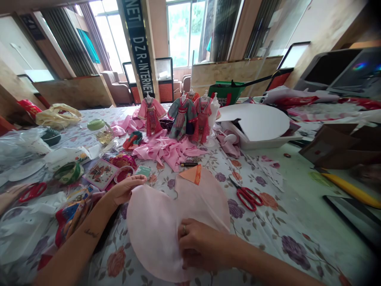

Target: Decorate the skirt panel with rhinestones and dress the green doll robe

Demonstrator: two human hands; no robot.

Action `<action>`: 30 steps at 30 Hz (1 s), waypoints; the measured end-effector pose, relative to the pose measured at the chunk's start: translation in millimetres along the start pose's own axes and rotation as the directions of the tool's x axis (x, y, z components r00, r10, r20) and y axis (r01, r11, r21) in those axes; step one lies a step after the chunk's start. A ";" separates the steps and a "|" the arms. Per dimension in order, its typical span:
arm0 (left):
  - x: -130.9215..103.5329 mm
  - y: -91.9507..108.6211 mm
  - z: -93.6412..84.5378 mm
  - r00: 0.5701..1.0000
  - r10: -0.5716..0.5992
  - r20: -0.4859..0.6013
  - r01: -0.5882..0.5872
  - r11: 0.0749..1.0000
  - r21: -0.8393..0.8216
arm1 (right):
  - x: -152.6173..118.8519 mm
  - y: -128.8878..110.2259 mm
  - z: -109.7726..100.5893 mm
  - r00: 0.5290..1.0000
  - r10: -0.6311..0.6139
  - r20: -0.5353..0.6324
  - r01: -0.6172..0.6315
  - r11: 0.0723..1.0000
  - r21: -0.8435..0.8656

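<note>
A pale pink piece of fabric point(151, 230) with rounded lobes lies spread on the flowered tablecloth in front of me. My left hand point(131, 188) pinches its upper left edge between thumb and fingers. Lower down, near the middle, my right hand point(202, 242) presses on the cloth with fingers curled together, gripping a bit of it; the fingertips are partly hidden. An orange triangular scrap point(191, 174) rests on the fabric's top edge. To the right lie red-handled scissors point(248, 198), blades pointing up and left.
Small dress forms in costumes point(182, 115) stand at the back, behind crumpled pink scraps point(169, 151). A white oval board point(256, 119) is at the back right. Another person's hand point(12, 198) is at the far left beside red-handled scissors point(32, 192). A yellow-handled tool point(351, 188) lies right.
</note>
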State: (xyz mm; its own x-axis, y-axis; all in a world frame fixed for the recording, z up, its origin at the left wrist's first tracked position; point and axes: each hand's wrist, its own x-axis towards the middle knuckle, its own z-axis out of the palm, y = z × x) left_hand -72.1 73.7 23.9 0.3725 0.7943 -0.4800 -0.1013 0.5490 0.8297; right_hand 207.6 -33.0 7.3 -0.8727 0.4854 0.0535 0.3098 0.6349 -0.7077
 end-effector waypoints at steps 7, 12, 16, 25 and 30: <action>7.2 -3.4 75.0 0.995 -0.006 0.097 0.017 0.994 -0.110 | 10.1 5.6 -8.1 0.830 0.535 -0.155 -0.116 0.438 0.891; 26.3 -25.2 158.0 0.946 -0.048 0.321 0.089 0.989 -0.115 | -5.7 7.3 -4.8 0.756 0.632 -0.167 0.126 0.111 0.986; 30.3 -32.3 164.3 0.950 0.119 0.289 -0.119 0.993 -0.019 | -26.9 5.2 -6.3 0.586 0.790 -0.180 0.128 0.129 0.983; -13.2 -65.9 91.6 0.773 0.296 0.560 -0.622 0.183 0.762 | -49.0 21.9 -20.1 0.580 0.766 -0.278 -0.229 0.480 0.847; -20.5 -80.3 84.8 0.828 0.233 0.511 -0.539 0.073 0.839 | -62.0 35.8 -29.3 0.413 0.706 -0.575 -0.692 0.654 0.306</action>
State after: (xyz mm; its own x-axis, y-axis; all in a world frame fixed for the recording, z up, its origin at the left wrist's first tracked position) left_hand 6.6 -8.7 -8.7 0.7559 0.6520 -0.0585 0.5663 -0.6064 0.5581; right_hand 283.9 -22.7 -0.7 0.0755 0.9945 -0.0725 0.6912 -0.1046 -0.7151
